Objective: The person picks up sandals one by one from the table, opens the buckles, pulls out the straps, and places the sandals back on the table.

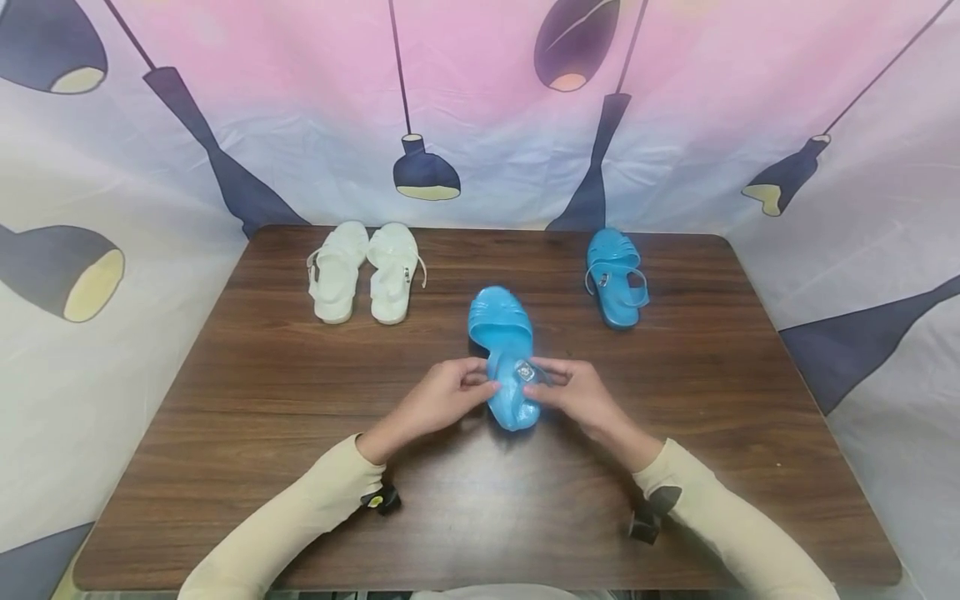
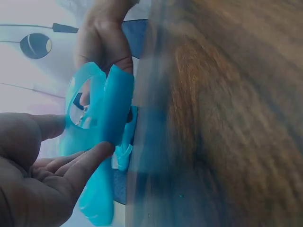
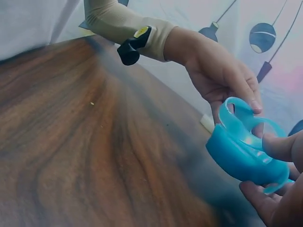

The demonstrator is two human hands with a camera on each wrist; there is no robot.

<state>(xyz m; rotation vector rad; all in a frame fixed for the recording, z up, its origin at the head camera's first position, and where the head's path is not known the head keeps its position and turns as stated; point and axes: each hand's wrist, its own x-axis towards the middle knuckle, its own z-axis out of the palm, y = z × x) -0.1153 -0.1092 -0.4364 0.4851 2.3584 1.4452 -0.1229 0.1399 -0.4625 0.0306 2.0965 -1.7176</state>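
A blue jelly sandal (image 1: 501,321) is held off the table in the head view, toe pointing away and heel toward the person. The left hand (image 1: 446,396) grips its left side near the ankle strap, thumb on top and fingers at the edge. On the other side the right hand (image 1: 581,396) pinches the strap by the metal buckle (image 1: 526,371). In the left wrist view the sandal's heel (image 2: 118,104) sits between both hands, above the tabletop. The right wrist view shows the heel and looped strap (image 3: 232,111) with fingers of both hands around them.
A second blue sandal (image 1: 618,283) lies at the back right of the brown wooden table (image 1: 247,400). Two white sandals, a left one (image 1: 337,275) and a right one (image 1: 392,275), stand together at the back left. A patterned cloth (image 1: 480,100) hangs behind the table.
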